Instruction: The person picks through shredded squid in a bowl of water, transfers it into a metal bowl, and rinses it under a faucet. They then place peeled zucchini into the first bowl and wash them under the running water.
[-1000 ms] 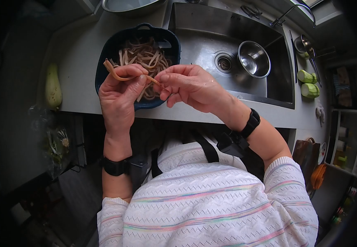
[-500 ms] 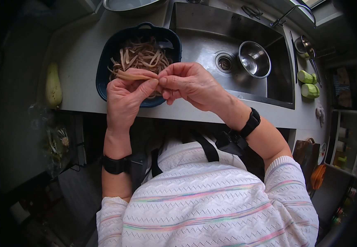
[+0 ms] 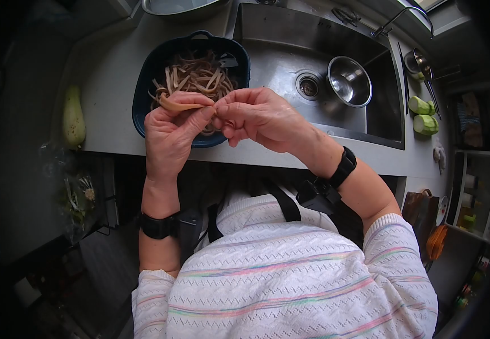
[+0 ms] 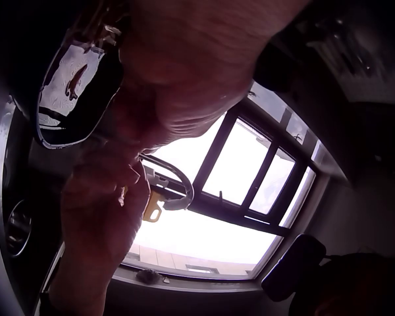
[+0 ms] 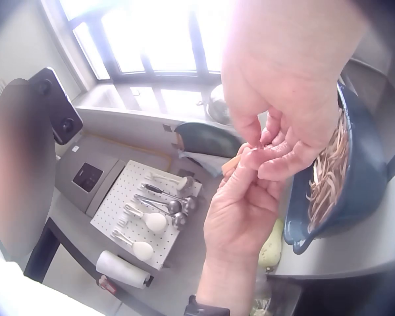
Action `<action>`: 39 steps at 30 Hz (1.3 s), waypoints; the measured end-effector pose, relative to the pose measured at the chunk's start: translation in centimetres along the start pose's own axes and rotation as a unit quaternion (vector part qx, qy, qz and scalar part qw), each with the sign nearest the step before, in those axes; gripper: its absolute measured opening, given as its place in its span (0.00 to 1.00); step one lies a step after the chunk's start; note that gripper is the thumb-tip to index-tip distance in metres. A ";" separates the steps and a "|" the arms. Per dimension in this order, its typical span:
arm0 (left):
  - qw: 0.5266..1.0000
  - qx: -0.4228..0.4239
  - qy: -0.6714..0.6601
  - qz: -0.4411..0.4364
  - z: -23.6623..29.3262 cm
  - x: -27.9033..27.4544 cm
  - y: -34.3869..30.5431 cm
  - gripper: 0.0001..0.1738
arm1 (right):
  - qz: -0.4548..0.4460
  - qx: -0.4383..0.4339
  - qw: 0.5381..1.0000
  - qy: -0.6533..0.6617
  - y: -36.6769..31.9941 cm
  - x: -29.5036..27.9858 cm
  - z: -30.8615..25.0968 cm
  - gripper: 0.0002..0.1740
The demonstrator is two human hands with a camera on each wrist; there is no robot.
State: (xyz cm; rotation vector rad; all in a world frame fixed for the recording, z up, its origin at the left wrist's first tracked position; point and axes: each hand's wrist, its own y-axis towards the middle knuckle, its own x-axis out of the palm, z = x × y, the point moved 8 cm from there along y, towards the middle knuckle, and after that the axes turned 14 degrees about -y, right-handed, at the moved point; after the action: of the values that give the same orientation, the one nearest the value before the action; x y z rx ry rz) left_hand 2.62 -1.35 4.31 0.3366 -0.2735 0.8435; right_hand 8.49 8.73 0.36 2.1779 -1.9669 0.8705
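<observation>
A long tan strip [image 3: 180, 105] lies along the fingers of my left hand [image 3: 169, 133], which pinches it between thumb and fingers. My right hand [image 3: 265, 118] meets it from the right, its thumb and fingertips pinching the strip's near end. Both sets of fingertips are close together, and they hide that end. In the right wrist view the other end of the tan strip [image 5: 232, 164] sticks out past the left thumb. Just behind the hands stands a dark blue basin [image 3: 141, 93] holding a heap of similar brownish strips [image 3: 194, 76]; the hands cover its front part.
Right of the basin is a steel sink [image 3: 279, 62] with a metal bowl [image 3: 349, 82] in it. A pale green gourd [image 3: 74, 118] lies at the counter's left. Cut green pieces [image 3: 425, 124] sit beyond the sink. Another large bowl [image 3: 186, 7] stands behind the basin.
The strip's free end has swung down from sticking up at the left to lying along the left fingers. The hands have drawn closer together, the left shifting slightly right.
</observation>
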 end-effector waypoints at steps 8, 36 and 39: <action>1.000 -0.004 0.000 0.022 -0.2 -0.7 -0.3 0.06 | 0.000 -0.008 1.000 0.023 0.0 0.0 0.0 0.07; 0.996 0.018 -0.011 0.085 1.0 -2.4 -0.6 0.06 | 0.025 0.022 0.999 -0.032 -1.2 -1.9 0.8 0.10; 0.997 0.006 -0.009 0.081 0.7 -1.5 -0.6 0.06 | 0.023 0.015 0.998 -0.058 -0.9 -1.3 0.4 0.12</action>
State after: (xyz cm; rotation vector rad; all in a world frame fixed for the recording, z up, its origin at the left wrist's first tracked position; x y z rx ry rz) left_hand 2.05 -2.98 4.29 0.3377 -0.3157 1.0020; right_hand 9.46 9.89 -0.30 2.2568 -2.0782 0.8026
